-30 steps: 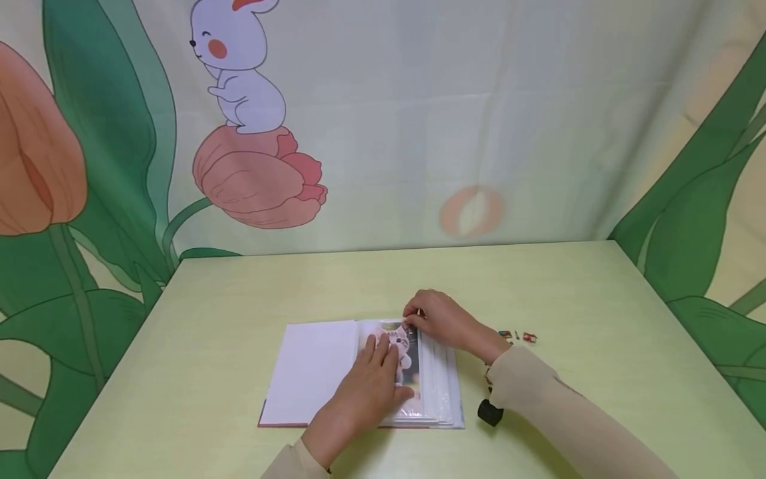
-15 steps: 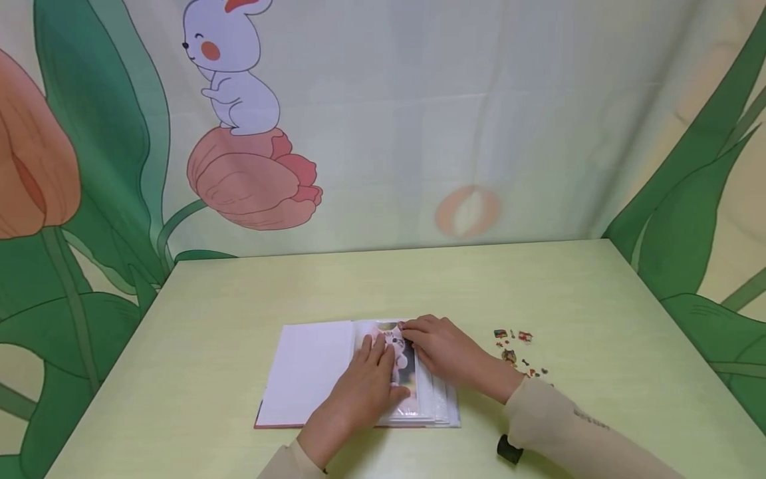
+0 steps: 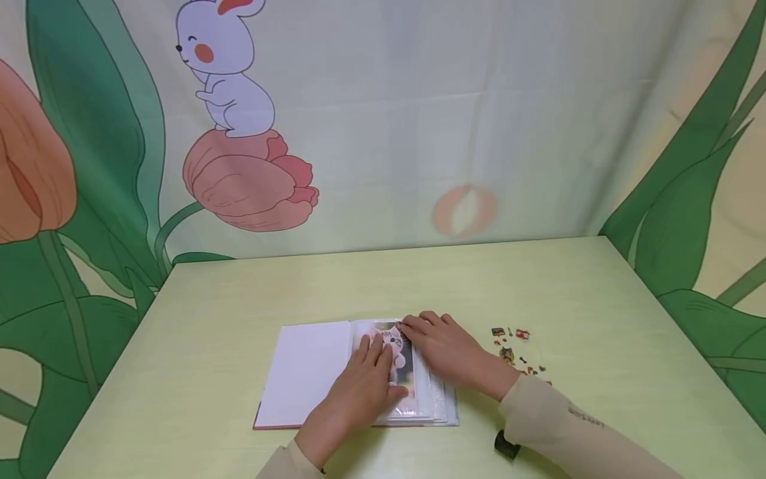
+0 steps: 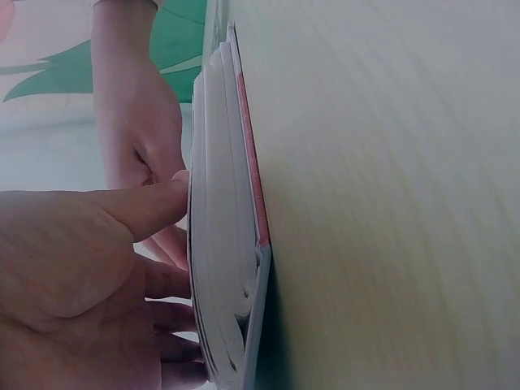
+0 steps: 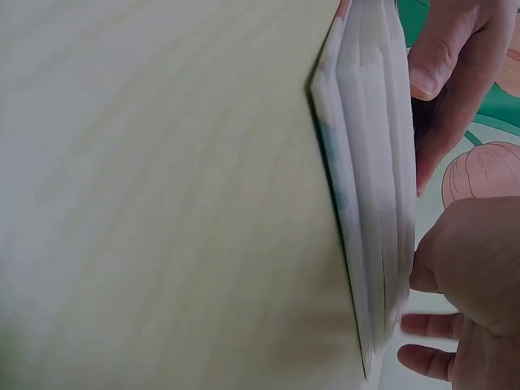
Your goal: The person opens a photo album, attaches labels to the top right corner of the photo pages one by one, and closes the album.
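Note:
A photo album lies spread on the table, its blank white inside cover on the left. A picture of a pale pink cat shows on the right-hand page under a shiny clear sleeve. My left hand rests on that page with fingers straight, covering the picture's left part. My right hand reaches in from the right and presses its fingertips at the picture's top right corner, fingers extended. A tiny dark red spot shows right at those fingertips. In the left wrist view, the left thumb lies along the page edge.
Several small colourful stickers lie on the table right of the album, beyond the right forearm. A black device hangs by the right wrist. Behind the pale table stands a printed curtain.
My right hand has gone from pinching at the picture's top corner to pressing there with extended fingers, its wrist lower, uncovering more stickers. The left hand stays on the page. The view shifts slightly.

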Motion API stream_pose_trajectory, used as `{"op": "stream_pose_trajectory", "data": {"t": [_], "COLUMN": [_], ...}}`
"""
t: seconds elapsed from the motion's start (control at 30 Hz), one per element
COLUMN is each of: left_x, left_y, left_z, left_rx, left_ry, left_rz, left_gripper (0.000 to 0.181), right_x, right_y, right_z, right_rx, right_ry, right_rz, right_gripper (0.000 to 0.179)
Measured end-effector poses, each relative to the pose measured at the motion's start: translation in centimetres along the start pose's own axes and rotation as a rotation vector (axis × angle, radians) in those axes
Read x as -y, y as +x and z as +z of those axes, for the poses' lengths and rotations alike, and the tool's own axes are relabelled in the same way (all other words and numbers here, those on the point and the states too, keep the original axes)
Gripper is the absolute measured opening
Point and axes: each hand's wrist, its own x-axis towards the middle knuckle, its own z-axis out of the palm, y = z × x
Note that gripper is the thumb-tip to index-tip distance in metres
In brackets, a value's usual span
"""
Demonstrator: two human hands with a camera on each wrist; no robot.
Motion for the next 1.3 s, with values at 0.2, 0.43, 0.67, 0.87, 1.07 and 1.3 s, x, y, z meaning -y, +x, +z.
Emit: {"op": "stream_pose_trajectory", "data": {"t": [0.2, 0.43, 0.67, 0.87, 1.07, 1.3], "left_x": [0.1, -0.1, 0.0, 0.1, 0.1, 0.0], "left_y": [0.1, 0.0, 0.0, 0.0, 0.0, -0.1], "left_z": [0.1, 0.1, 0.4, 0.3, 0.1, 0.2], "left_rx": [0.003, 0.008, 0.015, 0.009, 0.011, -0.002], "left_ry": [-0.006, -0.014, -0.023, -0.016, -0.018, -0.014], "left_rz": [-0.005, -0.009, -0.010, -0.003, 0.003, 0.012], "left_gripper": [0.075, 0.075, 0.075, 0.075, 0.075, 0.074], "right_x": [0.0, 0.0, 0.2, 0.8, 0.8, 0.4], "right_y": [-0.1, -0.2, -0.6, -1.1, -1.0, -0.6], "right_z": [0.1, 0.1, -0.1, -0.4, -0.6, -0.6], "right_rx": [0.022, 0.063, 0.037, 0.034, 0.055, 0.063], "right_ry": [-0.038, -0.030, 0.039, 0.097, 0.051, 0.092], "right_rz": [0.016, 0.061, 0.086, -0.016, -0.023, 0.013], "right_gripper": [0.047, 0.048, 0.049, 0.049, 0.048, 0.051]}}
